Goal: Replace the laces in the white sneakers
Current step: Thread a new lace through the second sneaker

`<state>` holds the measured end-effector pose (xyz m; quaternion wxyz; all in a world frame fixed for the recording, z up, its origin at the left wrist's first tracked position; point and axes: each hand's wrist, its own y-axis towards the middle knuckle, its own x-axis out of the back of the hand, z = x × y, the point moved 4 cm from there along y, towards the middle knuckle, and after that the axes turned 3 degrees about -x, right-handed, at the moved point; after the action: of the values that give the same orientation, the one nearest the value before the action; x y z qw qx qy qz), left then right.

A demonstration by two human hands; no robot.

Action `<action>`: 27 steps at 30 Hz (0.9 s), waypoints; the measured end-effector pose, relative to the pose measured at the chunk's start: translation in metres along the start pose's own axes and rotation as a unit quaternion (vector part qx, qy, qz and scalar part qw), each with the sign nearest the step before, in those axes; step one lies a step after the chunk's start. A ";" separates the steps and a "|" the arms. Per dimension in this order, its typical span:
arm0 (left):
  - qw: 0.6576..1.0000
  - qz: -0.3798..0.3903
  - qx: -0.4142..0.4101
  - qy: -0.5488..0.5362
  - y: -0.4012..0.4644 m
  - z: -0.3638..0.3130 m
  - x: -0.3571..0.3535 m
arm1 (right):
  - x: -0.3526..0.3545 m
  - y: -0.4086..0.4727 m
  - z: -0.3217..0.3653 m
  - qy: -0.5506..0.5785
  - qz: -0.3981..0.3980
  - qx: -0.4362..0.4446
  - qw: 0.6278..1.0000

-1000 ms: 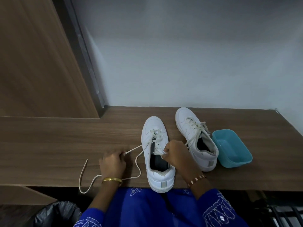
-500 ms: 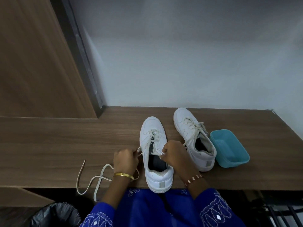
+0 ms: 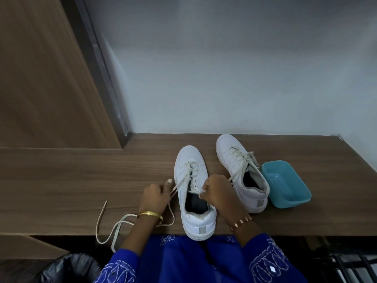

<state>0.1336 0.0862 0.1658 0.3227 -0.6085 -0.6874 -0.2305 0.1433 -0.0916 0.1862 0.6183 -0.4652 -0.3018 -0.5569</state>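
Dangling over the near edge of the tabletop point(image 3: 61, 190), the loose lace point(image 3: 114, 227) could snag or slide off toward the black-lined bin point(image 3: 67, 268) below, dragging against the pull. The left hand point(image 3: 154, 198) pinches that lace just left of the near sneaker point(image 3: 194, 193), whose heel overhangs the near edge; a hard tug might tip it off. The right hand point(image 3: 219, 194) curls at the shoe's right eyelets, seemingly pinching the other lace end, which could slip back out of its eyelet. Farther back the second sneaker point(image 3: 241, 172) sits laced. Beside it, toward the right edge, the teal tub point(image 3: 285, 183) looks empty.
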 end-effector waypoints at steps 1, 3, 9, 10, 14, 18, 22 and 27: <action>1.000 0.001 -0.012 -0.006 0.004 -0.004 -0.001 | 0.000 0.000 0.000 0.000 -0.003 0.001 1.000; 0.999 0.022 -0.033 -0.001 0.008 -0.015 -0.007 | 0.000 -0.001 -0.001 0.000 -0.010 0.006 1.000; 0.999 0.002 -0.036 -0.003 0.009 -0.019 -0.018 | 0.001 -0.002 0.000 0.002 -0.012 0.021 1.000; 0.999 0.001 -0.037 -0.006 0.010 -0.018 -0.018 | 0.001 -0.002 0.000 0.004 -0.010 0.022 1.000; 0.994 -0.002 0.008 -0.106 0.021 -0.010 -0.009 | 0.002 -0.002 -0.002 0.005 0.001 0.014 1.000; 0.970 0.018 0.076 -0.231 0.035 -0.001 0.006 | 0.004 0.000 -0.003 0.010 0.008 0.009 1.000; 0.964 -0.018 0.090 -0.250 0.037 0.000 0.011 | 0.006 0.000 -0.002 0.017 0.004 0.011 1.000; 0.954 -0.031 0.091 -0.285 0.031 0.001 0.011 | 0.006 -0.002 -0.007 0.058 -0.011 0.019 0.998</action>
<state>0.1632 0.0992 0.1712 0.1601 -0.5950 -0.7876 0.0063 0.1418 -0.1010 0.1895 0.6372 -0.4169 -0.2808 -0.5843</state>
